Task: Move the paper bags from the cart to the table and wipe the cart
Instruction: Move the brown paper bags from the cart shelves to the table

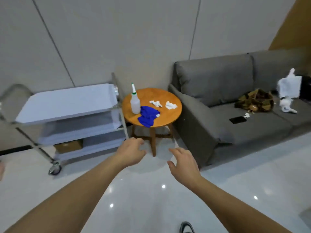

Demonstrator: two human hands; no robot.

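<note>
Fingers [140, 142] of both hands hang loosely curled (holding nothing) before the table [175, 106].

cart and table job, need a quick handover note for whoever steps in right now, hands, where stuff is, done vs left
Left hand and right hand: both open, holding nothing, out over the floor in front of the round table.
Cart: top shelf bare; a brown bag or box sits on the bottom shelf, too blurred to tell which.
On the table: spray bottle, blue cloth, crumpled white tissues. No paper bag there.
Left: move that item, take the cloth and wipe the cart.
</note>
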